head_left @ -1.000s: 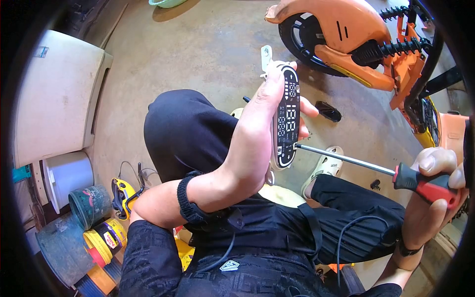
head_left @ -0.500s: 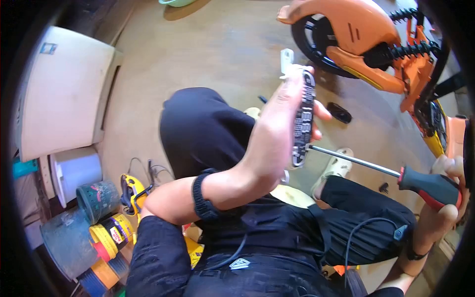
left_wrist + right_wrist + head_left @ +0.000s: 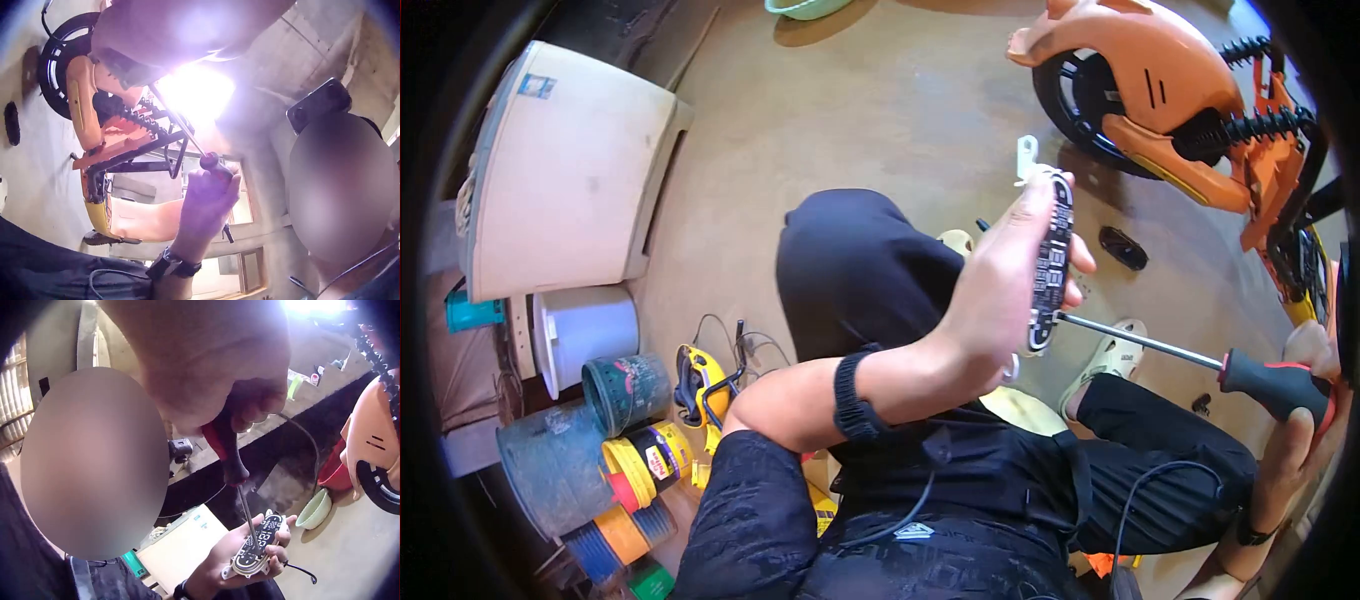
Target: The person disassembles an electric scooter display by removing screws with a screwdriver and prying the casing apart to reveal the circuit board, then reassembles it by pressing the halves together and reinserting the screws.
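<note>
In the head view my left hand (image 3: 990,290) grips an oval display unit (image 3: 1052,262) with a black face and pale digits, its pale tabs showing at both ends. My right hand (image 3: 1308,385), at the right edge, holds a red and black screwdriver (image 3: 1270,384) by the handle. The metal shaft reaches left to the lower end of the display's face. The right wrist view shows the screwdriver tip against the face of the display unit (image 3: 262,542), which lies in the fingers of my left hand (image 3: 215,559). A short black cable (image 3: 303,571) hangs from the unit.
An orange scooter (image 3: 1180,80) stands at the upper right. A white cabinet (image 3: 570,170) and several buckets (image 3: 550,465) line the left side. A black object (image 3: 1122,248) lies on the floor near a pale clog (image 3: 1115,355). A green basin (image 3: 808,8) is at the top.
Both hands, the display unit and the screwdriver have shifted right and slightly down in the head view, along with the surroundings. The display's face now appears narrower. Both grips remain.
</note>
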### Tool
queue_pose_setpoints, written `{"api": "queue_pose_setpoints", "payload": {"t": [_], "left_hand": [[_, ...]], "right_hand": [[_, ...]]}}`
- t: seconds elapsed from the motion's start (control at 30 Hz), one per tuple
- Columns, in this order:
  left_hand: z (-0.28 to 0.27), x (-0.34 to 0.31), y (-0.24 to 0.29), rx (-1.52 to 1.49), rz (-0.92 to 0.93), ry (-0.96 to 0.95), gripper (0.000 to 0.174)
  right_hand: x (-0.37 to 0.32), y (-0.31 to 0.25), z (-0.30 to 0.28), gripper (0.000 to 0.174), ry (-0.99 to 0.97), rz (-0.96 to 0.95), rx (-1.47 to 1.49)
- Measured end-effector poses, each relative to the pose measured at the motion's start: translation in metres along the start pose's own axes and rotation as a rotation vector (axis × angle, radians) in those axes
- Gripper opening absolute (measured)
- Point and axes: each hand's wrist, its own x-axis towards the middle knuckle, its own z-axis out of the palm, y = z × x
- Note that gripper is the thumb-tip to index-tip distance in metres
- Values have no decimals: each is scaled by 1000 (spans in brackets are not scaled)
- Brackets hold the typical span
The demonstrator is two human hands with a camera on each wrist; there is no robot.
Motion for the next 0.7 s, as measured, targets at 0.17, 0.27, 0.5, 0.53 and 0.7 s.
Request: {"api": "queue_pose_setpoints", "payload": {"t": [0.17,0.27,0.5,0.53,0.7], "left_hand": [[-3,-2,1,31,-16,3,51],[3,-5,3,15,8,-9,52],[1,0,0,68,51,-18,55],[0,-1,-1,70,45,-17,55],[1,0,-3,83,77,-38,55]], "right_hand": [[11,27,-18,65,-346,-401,-92],[12,14,-27,69,-522,-334,-62],[41,37,-37,65,-586,-735,-63],[38,37,-36,65,-585,-729,-62],[17,21,-43,68,-423,-606,-346]]}}
